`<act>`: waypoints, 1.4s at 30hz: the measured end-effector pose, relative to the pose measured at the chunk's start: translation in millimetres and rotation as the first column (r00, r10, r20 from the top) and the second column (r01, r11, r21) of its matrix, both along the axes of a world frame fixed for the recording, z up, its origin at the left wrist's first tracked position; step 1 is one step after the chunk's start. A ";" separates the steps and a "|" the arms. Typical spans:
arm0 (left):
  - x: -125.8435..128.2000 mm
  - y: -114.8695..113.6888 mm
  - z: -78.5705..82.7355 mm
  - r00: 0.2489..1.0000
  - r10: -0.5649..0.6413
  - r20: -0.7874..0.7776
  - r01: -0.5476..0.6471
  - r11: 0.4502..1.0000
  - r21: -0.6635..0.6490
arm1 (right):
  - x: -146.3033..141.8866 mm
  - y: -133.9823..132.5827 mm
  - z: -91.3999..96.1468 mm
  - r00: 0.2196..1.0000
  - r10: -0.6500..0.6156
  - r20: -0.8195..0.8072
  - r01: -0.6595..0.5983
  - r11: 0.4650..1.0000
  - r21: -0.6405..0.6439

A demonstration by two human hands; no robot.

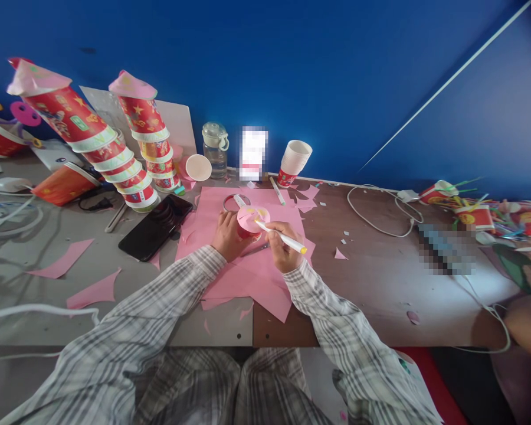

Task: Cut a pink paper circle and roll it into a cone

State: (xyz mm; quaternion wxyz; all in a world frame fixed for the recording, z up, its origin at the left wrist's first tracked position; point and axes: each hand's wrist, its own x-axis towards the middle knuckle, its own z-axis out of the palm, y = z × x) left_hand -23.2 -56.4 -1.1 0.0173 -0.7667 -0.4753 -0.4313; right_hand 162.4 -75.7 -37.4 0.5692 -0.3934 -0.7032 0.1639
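My left hand [230,236] is wrapped round a red paper cup [246,231] capped with a pink paper cone [251,217]. Yellow marks show on the cone. In my right hand [284,247] is a white marker [287,239] with a yellow end, its tip at the cone's surface. Both hands are above layered pink paper sheets [265,289]. A pair of scissors [254,251] lies partly hidden between my hands. Behind the cup is a roll of tape [230,202], and another pen [277,192] lies farther back.
Two towers of stacked red cups [115,154] [153,139] with pink cone tops stand at the left. A black phone [154,227] lies before them. At the back are a water bottle [215,150] and stacked cups [294,162]. A cable [358,215] loops at right, near a person's arm [528,324].
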 end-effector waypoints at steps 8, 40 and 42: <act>-0.6 0.0 1.2 1.000 -0.008 -0.005 0.008 1.000 -0.005 | -0.4 0.4 0.6 1.000 0.020 0.023 -0.021 0.999 0.049; 0.4 0.5 0.4 1.000 0.008 -0.029 -0.009 0.999 -0.038 | 2.2 4.7 -3.7 0.997 0.080 -0.010 -0.080 0.997 0.019; 0.6 0.2 0.6 1.000 0.007 -0.023 -0.007 0.999 -0.035 | 3.7 4.4 -3.0 0.998 0.067 -0.003 -0.067 0.998 0.007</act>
